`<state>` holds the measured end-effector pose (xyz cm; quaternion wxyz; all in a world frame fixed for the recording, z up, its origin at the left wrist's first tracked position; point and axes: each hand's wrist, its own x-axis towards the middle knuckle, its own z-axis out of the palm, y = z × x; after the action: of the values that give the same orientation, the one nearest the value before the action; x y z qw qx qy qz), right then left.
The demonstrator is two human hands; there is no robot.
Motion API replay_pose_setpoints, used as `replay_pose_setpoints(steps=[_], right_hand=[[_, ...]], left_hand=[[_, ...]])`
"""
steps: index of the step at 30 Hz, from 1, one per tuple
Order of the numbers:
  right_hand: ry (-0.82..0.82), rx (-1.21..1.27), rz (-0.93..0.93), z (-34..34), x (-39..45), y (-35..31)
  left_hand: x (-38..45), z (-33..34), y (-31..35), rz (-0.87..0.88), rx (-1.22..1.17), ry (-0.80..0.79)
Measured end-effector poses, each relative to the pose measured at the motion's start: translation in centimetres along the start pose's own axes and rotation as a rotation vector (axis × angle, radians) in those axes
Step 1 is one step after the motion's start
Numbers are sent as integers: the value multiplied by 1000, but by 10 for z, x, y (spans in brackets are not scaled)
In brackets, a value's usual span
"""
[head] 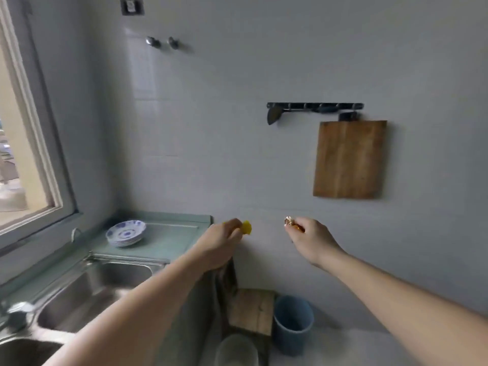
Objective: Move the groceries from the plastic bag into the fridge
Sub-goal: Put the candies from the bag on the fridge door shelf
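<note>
yellow is all i can make out of the small thing (247, 227) pinched in my left hand (224, 241); the fingers curl round it and most of it is hidden. my right hand (307, 239) pinches a small shiny gold-wrapped item (289, 223) at its fingertips. both are raised in the air in front of the tiled wall, past the right end of the bench (169, 233). neither the plastic bag nor the fridge is in view, so i cannot say how far these have to go.

my worry is the grip: both holds look like light fingertip pinches on small pieces, and i judge a quick turn toward the fridge could let one slip. below them stand a blue bin (291, 323) and a pale bucket (236, 350) beside a wooden stool (250, 310), so a dropped piece might land in one of them.

on the bench's far left a stack of blue-patterned plates (126, 233) sits near the sink (105, 283). a wooden cutting board (350, 159) hangs from a hook rail (314, 105). nothing blocks the hands directly.
</note>
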<state>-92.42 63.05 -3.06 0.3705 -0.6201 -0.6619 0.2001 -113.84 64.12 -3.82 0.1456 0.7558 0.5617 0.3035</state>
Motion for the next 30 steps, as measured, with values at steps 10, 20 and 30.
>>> replay_pose_setpoints(steps=[10, 20, 30], right_hand=[[396, -9, 286, -192, -99, 109], [708, -76, 415, -317, -209, 158], [944, -205, 567, -355, -239, 143]], left_hand=[[24, 127, 201, 354, -208, -286], [3, 204, 358, 632, -289, -518], [47, 239, 410, 811, -359, -627]])
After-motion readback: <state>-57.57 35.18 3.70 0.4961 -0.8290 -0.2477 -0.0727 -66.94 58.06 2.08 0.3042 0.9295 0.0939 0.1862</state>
